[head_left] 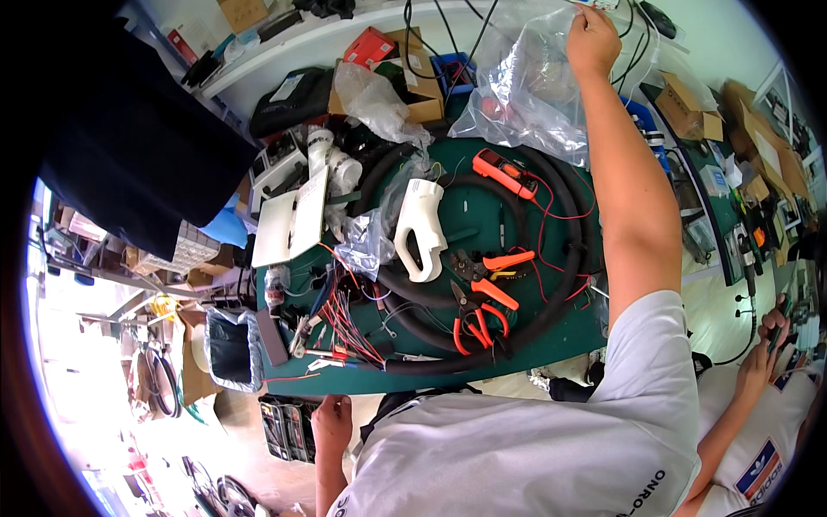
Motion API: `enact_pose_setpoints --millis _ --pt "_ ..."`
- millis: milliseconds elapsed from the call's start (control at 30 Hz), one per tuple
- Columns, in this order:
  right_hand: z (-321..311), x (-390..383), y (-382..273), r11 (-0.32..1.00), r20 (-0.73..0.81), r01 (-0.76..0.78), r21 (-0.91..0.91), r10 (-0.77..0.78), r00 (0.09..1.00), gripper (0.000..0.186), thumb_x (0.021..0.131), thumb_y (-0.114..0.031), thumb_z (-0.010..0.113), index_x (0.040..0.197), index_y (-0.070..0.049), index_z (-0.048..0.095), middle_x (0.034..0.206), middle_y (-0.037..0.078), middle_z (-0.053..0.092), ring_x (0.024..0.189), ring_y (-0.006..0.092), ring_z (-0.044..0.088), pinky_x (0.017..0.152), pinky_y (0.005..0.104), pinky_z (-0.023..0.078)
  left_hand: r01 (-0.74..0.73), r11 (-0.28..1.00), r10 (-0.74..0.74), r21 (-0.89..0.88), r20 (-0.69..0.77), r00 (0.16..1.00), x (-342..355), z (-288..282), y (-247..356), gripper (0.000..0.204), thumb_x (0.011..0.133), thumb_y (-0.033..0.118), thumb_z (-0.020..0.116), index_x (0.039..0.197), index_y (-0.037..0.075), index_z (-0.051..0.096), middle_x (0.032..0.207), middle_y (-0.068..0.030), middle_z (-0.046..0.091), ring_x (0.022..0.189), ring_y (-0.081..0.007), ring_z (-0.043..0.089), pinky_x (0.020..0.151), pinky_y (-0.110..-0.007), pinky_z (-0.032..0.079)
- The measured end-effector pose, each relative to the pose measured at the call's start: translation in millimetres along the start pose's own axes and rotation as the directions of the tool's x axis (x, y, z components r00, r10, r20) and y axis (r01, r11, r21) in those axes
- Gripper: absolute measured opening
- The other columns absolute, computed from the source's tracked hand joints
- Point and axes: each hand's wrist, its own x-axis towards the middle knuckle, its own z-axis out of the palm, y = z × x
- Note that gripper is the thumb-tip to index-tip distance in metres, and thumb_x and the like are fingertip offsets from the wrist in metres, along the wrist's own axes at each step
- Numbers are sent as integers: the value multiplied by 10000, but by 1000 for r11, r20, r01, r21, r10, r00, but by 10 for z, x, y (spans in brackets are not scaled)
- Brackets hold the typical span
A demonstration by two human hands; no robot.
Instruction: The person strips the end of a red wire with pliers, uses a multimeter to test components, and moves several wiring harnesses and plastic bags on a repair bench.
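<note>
My right arm reaches to the far side of the bench, where my right hand [594,41] is closed at the upper edge of a large clear plastic bag [530,86]. Something red shows through the bag's lower part. Low beside the bench's front edge, my left hand [332,422] has its fingers curled in, with nothing visible in them. Between the hands, a white plastic handle-shaped housing [420,228] lies on the green bench mat [543,340]. An orange multimeter [506,175] with red leads is just below the bag. Orange-handled cutters [478,323] and wire strippers [495,280] lie nearer me.
A thick black cable [575,241] is coiled across the mat. Loose multicoloured wires [349,319] and a white open box [291,224] are at left. Cardboard boxes [422,82] stand behind. A lined bin [233,349] is left of the bench; another person's hand [771,332] shows at right.
</note>
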Motion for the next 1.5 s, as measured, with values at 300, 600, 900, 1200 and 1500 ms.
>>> enact_pose_setpoints --millis 300,600,900,1200,1500 --pt "-1130 -852 -895 959 192 -283 22 274 943 287 824 -79 530 1051 -91 704 1020 116 698 940 268 649 828 353 501 5 999 -11 42 125 992 121 67 38 172 896 219 605 899 48 623 609 -150 587 577 -346 595 546 -433 442" --pt "-2816 -2737 -2517 790 693 -613 23 429 580 317 817 81 480 1049 -22 669 1026 111 662 878 221 638 757 305 496 -19 1000 19 -4 204 979 314 24 -377 125 905 160 561 914 51 623 649 -157 611 615 -351 615 566 -437 458" --pt "-3279 -3225 -3534 762 858 -620 -189 435 273 215 834 76 516 972 -4 661 943 134 683 894 278 653 776 328 496 -80 995 84 -54 73 994 729 -332 -1342 93 892 98 567 946 47 622 629 -138 590 560 -309 577 544 -413 425" --pt "-3216 -3381 -4339 632 792 -684 -364 597 131 221 892 46 478 1027 5 649 926 145 695 846 231 675 726 294 498 -57 998 56 9 54 997 1142 -536 -2302 226 854 181 640 1018 34 589 856 -168 634 820 -356 612 722 -452 462" --pt "-3253 -3583 -4891 673 833 -623 -399 550 61 209 892 12 495 1032 13 650 889 156 702 839 239 687 726 305 500 -3 1000 13 29 -365 931 2260 -174 -2460 848 715 405 752 1358 -5 381 1269 -241 473 1262 -415 361 1045 -511 302"
